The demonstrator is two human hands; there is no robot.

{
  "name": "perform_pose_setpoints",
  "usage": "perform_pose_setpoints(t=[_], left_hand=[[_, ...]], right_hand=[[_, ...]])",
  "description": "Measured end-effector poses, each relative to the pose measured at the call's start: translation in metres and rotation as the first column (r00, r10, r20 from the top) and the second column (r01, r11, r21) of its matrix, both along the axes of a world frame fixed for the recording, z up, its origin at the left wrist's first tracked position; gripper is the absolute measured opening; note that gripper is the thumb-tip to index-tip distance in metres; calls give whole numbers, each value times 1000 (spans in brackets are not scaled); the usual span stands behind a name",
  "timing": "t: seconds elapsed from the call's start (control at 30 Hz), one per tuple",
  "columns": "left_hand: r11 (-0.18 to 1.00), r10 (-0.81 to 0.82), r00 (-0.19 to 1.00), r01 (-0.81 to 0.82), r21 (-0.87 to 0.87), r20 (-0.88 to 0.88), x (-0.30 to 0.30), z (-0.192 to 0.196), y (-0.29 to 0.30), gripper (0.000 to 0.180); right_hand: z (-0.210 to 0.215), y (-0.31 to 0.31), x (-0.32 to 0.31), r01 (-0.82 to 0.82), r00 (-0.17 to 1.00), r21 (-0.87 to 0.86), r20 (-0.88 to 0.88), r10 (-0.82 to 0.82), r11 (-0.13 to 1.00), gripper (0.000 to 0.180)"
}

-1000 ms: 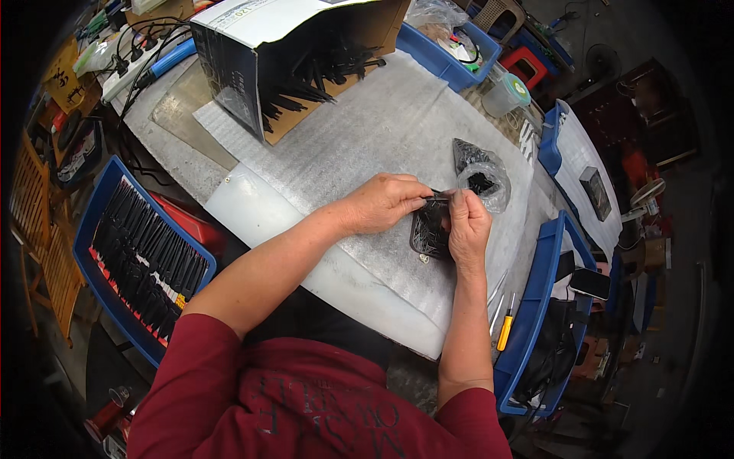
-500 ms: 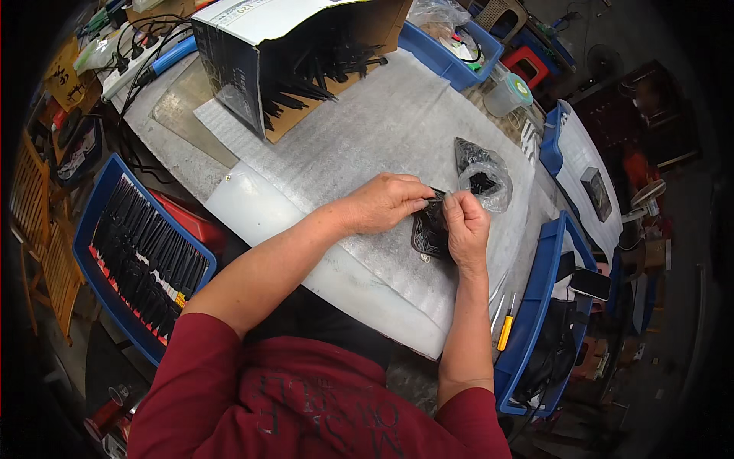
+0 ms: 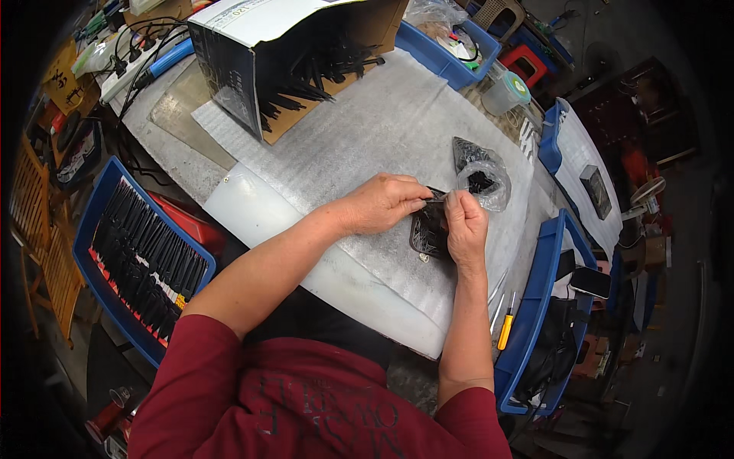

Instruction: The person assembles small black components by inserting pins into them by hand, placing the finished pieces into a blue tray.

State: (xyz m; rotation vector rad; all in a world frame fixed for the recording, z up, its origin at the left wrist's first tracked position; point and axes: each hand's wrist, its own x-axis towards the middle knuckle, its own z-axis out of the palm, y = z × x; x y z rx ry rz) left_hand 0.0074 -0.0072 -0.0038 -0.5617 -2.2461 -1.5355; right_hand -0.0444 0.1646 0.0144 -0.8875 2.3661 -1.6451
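Note:
My left hand (image 3: 386,203) and my right hand (image 3: 468,228) meet over the right part of the worktable. Thumb and fingers of both are pinched together at the two ends of a small, thin piece (image 3: 435,200), too small to name. Directly beneath the fingertips lies a dark, shallow tray or bag of small thin pieces (image 3: 428,232), partly covered by my right hand. Just beyond my right hand rests an opened clear plastic bag (image 3: 495,188) with small black parts inside.
White foam sheeting (image 3: 367,130) covers the table. An open carton (image 3: 229,84) of long black parts stands at the far left. Blue bins (image 3: 145,252) flank the table, one filled with black parts. A yellow-handled screwdriver (image 3: 505,333) lies by the right edge.
Both hands stay pinched in nearly the same spot, with only slight finger movement. The whole view has shifted a little.

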Motion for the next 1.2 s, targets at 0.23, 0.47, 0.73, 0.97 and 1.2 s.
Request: perform_pose_setpoints(t=[0.23, 0.47, 0.73, 0.97, 1.2], left_hand=[[1000, -12, 1000, 12, 1, 21, 1, 1, -1, 17], [1000, -8, 1000, 9, -5, 25, 1, 3, -1, 17], [1000, -13, 999, 14, -17, 33, 1, 3, -2, 17], [1000, -13, 999, 14, -6, 52, 1, 4, -1, 17], [1000, 0, 1000, 0, -17, 22, 1, 0, -1, 15]], right_hand=[[7, -11, 9, 8, 997, -201, 77, 8, 980, 15], [-1, 0, 0, 11, 1000, -39, 13, -11, 999, 14], [6, -8, 7, -12, 1000, -132, -5, 11, 991, 11], [0, -2, 1, 15, 999, -107, 33, -12, 994, 12], [3, -8, 5, -15, 993, -54, -122, 8, 998, 12]])
